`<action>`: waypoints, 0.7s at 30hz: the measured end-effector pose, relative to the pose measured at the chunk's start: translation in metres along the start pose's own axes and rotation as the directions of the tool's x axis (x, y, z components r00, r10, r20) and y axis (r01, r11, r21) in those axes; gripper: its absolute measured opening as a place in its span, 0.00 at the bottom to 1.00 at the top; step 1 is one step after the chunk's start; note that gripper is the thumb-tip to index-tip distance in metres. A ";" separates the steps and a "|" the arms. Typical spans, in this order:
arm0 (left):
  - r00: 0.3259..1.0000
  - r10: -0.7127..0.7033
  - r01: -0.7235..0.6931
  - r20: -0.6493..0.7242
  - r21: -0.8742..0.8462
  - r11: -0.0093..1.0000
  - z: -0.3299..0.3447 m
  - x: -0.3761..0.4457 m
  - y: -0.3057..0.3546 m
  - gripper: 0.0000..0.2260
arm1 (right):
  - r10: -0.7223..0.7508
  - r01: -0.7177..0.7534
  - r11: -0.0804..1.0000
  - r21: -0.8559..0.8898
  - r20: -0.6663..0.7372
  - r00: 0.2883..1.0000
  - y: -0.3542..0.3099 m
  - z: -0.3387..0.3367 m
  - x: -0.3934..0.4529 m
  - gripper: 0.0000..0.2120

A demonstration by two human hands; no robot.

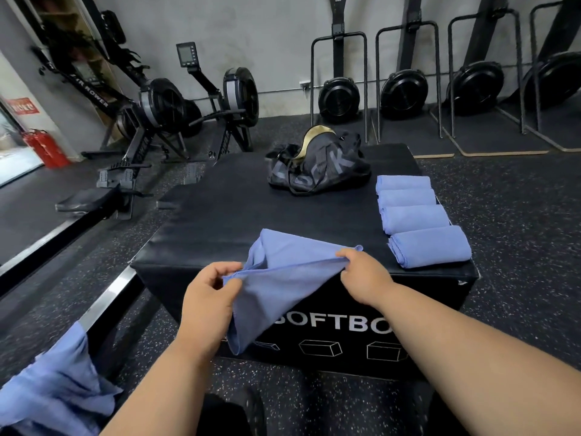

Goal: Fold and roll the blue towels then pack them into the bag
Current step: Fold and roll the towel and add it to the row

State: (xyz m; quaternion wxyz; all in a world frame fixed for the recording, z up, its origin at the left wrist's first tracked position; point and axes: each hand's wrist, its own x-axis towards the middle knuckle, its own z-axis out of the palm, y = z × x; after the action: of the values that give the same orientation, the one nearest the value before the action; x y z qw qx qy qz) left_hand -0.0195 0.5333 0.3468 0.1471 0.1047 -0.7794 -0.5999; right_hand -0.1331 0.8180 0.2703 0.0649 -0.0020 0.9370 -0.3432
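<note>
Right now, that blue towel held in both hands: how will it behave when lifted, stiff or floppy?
Likely floppy: the towel sags between the left hand and right hand, its loose end hanging over the black box edge. Probably light, since a pinch at two corners carries it. It will not hold shape unsupported.

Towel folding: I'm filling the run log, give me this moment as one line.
hands: left and right pinch towel edge | rolled towels: four on box | bag: open, no towels visible inside
</note>
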 end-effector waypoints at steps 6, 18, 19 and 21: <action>0.984 -0.114 0.104 -0.140 -0.078 0.992 -0.022 0.015 -0.032 0.13 | -0.138 0.107 0.973 -0.203 -0.147 0.979 -0.002 0.003 0.016 0.05; 0.827 -0.472 0.375 -0.305 -0.326 0.868 -0.055 0.046 -0.136 0.15 | -0.460 0.463 0.886 -0.032 0.065 0.886 -0.115 0.024 0.068 0.05; 0.816 -0.498 0.392 -0.293 -0.353 0.849 -0.059 0.051 -0.142 0.15 | -0.419 0.418 0.908 0.035 0.088 0.903 -0.125 0.027 0.076 0.04; 0.817 -0.509 0.409 -0.273 -0.348 0.843 -0.065 0.057 -0.139 0.11 | -0.364 0.347 0.928 0.137 0.126 0.923 -0.141 0.038 0.095 0.03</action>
State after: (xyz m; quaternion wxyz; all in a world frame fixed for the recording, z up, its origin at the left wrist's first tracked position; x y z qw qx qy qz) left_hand -0.0513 0.4194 0.2338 0.1477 0.3763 -0.6000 -0.6904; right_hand -0.2282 0.6812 0.3207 0.0713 -0.1941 0.8927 -0.4004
